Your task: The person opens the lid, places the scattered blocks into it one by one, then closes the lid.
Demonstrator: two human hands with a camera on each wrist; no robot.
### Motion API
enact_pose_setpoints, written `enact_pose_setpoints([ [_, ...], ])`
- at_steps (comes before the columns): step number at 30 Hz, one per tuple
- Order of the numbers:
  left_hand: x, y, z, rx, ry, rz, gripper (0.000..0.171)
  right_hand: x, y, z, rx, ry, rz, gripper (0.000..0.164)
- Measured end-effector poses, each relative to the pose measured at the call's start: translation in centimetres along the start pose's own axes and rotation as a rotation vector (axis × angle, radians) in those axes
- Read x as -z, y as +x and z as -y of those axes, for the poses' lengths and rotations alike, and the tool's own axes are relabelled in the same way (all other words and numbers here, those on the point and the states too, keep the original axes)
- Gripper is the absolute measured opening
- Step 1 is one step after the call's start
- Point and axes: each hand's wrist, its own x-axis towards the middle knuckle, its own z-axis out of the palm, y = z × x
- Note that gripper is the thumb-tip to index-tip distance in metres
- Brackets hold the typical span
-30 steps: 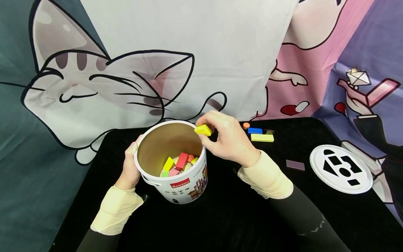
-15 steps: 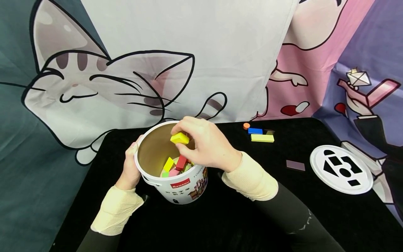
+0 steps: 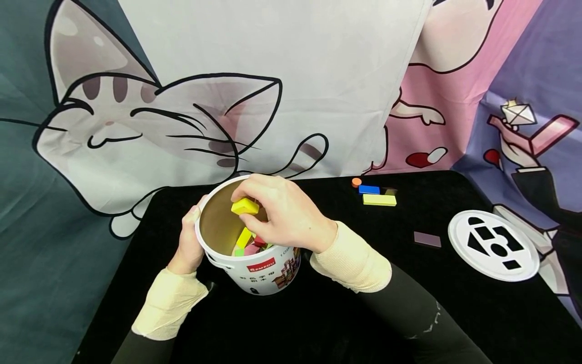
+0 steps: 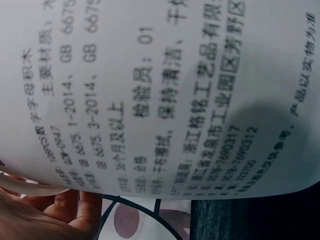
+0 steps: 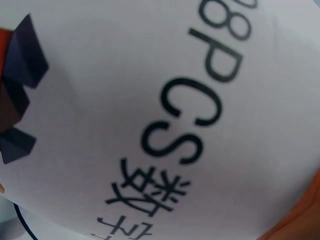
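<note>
In the head view a white bucket (image 3: 268,277) stands on the black table, tilted slightly. My left hand (image 3: 187,246) grips its left side near the rim. Its fingers (image 4: 89,212) show beside the bucket's edge in the left wrist view. Over the bucket's opening, my right hand (image 3: 286,215) pinches a yellow block (image 3: 245,206) between thumb and fingers. Inside lie several blocks, among them another yellow block (image 3: 243,237), a pink block (image 3: 251,249) and a green block (image 3: 239,252). The right hand hides part of the opening. Printed bucket wall (image 5: 150,75) fills the right wrist view.
Back right on the table (image 3: 336,313) lie an orange disc (image 3: 356,182), a blue block (image 3: 369,190) and a long pale yellow block (image 3: 379,200). Farther right are a flat mauve piece (image 3: 427,239) and a white lid (image 3: 459,245) with shaped holes. Printed cloth (image 3: 345,76) hangs behind.
My right hand has moved left with the yellow block, from the bucket's right rim to over its opening. The left hand and the bucket stay where they were.
</note>
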Motion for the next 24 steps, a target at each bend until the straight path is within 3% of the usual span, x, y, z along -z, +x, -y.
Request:
enact_pose_setpoints([
  [9, -0.1, 0.1, 0.0, -0.009, 0.004, -0.006, 0.053, 0.0, 0.0, 0.0, -0.012, -0.016, 0.026, 0.024],
  [17, -0.2, 0.0, -0.2, 0.001, 0.018, 0.01, 0.045, -0.2, -0.7, 0.3, 0.038, -0.154, 0.175, 0.094],
  [24, -0.1, 0.0, -0.3, 0.019, 0.033, 0.023, 0.047, -0.3, -1.1, 0.3, 0.051, -0.198, 0.181, 0.097],
])
